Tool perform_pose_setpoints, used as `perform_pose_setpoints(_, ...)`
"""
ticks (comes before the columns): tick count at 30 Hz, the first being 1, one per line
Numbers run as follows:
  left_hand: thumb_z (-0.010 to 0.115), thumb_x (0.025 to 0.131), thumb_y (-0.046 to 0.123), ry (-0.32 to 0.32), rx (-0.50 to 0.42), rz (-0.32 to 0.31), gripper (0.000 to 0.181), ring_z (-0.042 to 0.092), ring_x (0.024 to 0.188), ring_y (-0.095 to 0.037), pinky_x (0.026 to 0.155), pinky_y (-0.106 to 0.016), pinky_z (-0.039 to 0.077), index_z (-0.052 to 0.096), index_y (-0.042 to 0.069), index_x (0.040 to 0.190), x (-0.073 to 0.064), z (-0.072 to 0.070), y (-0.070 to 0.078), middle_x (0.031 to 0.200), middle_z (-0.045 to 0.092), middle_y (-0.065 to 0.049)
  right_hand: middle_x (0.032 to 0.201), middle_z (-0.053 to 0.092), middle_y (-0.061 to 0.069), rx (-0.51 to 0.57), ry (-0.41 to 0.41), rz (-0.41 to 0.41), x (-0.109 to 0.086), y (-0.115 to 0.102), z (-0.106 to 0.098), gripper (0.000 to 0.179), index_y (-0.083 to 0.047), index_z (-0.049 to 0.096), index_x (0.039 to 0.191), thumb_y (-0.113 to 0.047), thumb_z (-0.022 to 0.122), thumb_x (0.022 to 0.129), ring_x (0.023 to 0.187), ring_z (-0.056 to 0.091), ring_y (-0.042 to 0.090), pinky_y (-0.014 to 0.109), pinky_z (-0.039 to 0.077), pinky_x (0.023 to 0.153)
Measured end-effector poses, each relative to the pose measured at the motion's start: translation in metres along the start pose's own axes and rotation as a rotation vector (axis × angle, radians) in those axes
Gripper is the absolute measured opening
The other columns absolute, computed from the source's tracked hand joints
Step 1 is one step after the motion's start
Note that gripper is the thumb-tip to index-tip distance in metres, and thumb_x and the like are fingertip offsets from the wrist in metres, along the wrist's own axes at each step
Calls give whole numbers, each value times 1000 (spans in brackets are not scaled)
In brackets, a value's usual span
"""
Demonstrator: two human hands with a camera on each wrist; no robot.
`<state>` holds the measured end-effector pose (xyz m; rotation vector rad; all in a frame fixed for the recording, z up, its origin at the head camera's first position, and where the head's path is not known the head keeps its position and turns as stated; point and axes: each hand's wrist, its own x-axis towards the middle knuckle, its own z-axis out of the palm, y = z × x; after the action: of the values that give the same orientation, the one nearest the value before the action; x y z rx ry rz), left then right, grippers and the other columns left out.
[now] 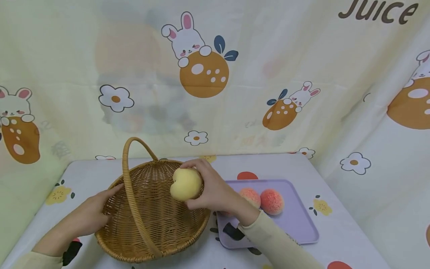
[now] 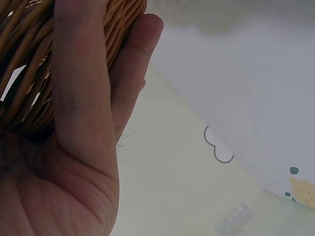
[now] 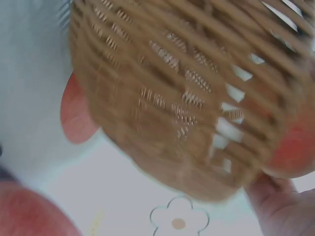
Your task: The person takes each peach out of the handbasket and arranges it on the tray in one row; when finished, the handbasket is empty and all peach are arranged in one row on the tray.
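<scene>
A brown wicker basket with an arched handle stands tilted on the left, its open side toward me. My left hand holds its left side; in the left wrist view, straight-looking fingers lie against the wicker. My right hand grips a peach, pale yellow on the side facing me, over the basket's right rim. The right wrist view shows a reddish side of this peach beyond the blurred basket weave. No other fruit is visible in the basket.
A lilac tray lies to the right of the basket, partly covered by my right forearm. It bears a red peach and a pinkish-yellow one, with part of another behind the wrist. A printed curtain hangs behind the table.
</scene>
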<state>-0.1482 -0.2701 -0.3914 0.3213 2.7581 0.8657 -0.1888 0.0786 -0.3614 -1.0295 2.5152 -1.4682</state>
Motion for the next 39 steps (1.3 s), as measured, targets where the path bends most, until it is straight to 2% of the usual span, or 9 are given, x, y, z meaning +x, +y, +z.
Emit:
perform_pose_setpoints(5, 68, 76, -13, 0, -7, 4, 88, 33, 135, -60, 96, -68, 43, 29, -7, 155, -1, 0, -1, 151, 32, -39, 141, 43, -4, 157, 78, -10, -13, 8, -23, 83, -31, 51, 141, -7, 84, 69, 117, 56, 22, 45, 53, 90)
perform_pose_setpoints(10, 67, 76, -13, 2, 0, 4, 88, 34, 135, -60, 94, -67, 44, 29, -7, 155, -1, 0, -2, 151, 32, -40, 139, 52, 1, 220, 158, -19, -26, 18, -43, 82, -19, 48, 142, -3, 85, 71, 119, 54, 25, 51, 46, 97)
perform_pose_setpoints(13, 66, 75, -14, 1, 2, 4, 88, 34, 134, -60, 94, -67, 45, 29, -7, 155, -1, 0, -2, 151, 32, -40, 135, 55, 6, 220, 188, -32, -35, 26, -52, 78, -10, 48, 141, -2, 84, 71, 118, 53, 26, 49, 46, 97)
perform_pose_setpoints(16, 65, 75, -14, -1, -4, 3, 89, 33, 134, -60, 94, -68, 44, 29, -7, 156, -1, 0, -2, 151, 32, -40, 135, 53, 10, 262, 198, -39, -45, 35, -60, 77, -4, 48, 141, 3, 82, 72, 115, 55, 27, 42, 48, 97)
perform_pose_setpoints(20, 63, 74, -14, -2, -6, -8, 90, 33, 135, -61, 95, -69, 43, 28, -6, 156, -2, 1, -2, 152, 31, -40, 133, 54, 14, 316, 201, -18, -58, 44, -69, 77, -6, 48, 141, 7, 80, 72, 112, 59, 28, 35, 51, 94)
perform_pose_setpoints(24, 64, 73, -13, 5, 1, -12, 91, 33, 135, -61, 96, -70, 42, 27, -6, 156, -2, 2, -3, 151, 31, -40, 127, 59, 16, 297, 212, -14, -73, 53, -80, 77, -4, 48, 143, 6, 79, 73, 109, 60, 27, 33, 49, 94)
perform_pose_setpoints(31, 65, 74, -13, 6, -5, 7, 90, 35, 134, -60, 94, -67, 45, 29, -6, 156, -3, 2, -3, 151, 34, -39, 129, 57, 12, 210, 275, -48, -100, 72, -113, 76, 4, 42, 145, 14, 72, 77, 111, 57, 20, 25, 49, 94)
perform_pose_setpoints(39, 66, 76, -11, 4, -14, 6, 87, 35, 134, -60, 94, -67, 45, 28, -8, 155, -3, 1, -1, 150, 33, -40, 131, 56, 8, 120, 357, 23, -136, 92, -157, 76, 1, 41, 147, 17, 71, 79, 114, 55, 17, 19, 46, 95)
